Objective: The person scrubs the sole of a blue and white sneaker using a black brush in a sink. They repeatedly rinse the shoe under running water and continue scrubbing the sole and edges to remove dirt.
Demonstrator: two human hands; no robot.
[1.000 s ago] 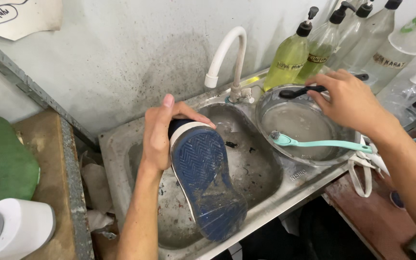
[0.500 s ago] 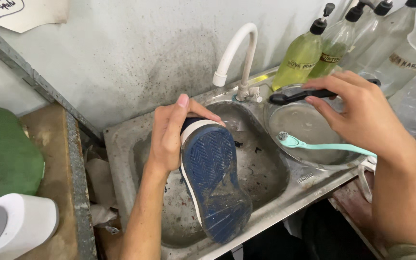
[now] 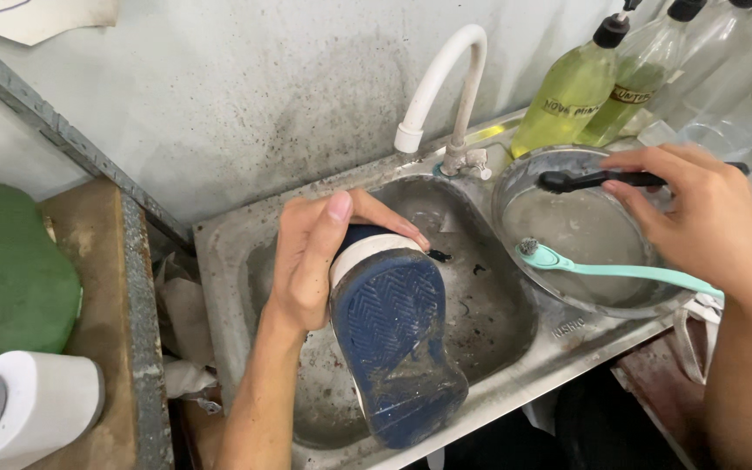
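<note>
My left hand (image 3: 311, 252) grips a dark blue shoe (image 3: 393, 344) by its heel, sole up, over the steel sink (image 3: 228, 261). The sole is wet and dirty, with a white rim at the heel. My right hand (image 3: 707, 218) closes its fingers on a black toothbrush (image 3: 580, 181) above a round metal bowl (image 3: 515, 196) at the sink's right end. A light teal toothbrush (image 3: 611, 270) lies across that bowl, its bristles pointing left.
A white curved tap (image 3: 441, 87) rises behind the sink. Pump bottles of yellow-green liquid (image 3: 567, 96) and clear bottles stand at the back right. A green object (image 3: 6, 270) and a white container (image 3: 32, 405) rest on the worn counter at the left.
My right hand has taken hold of the black toothbrush and lifted it slightly over the bowl. The left hand and shoe stay in place; the view has shifted closer.
</note>
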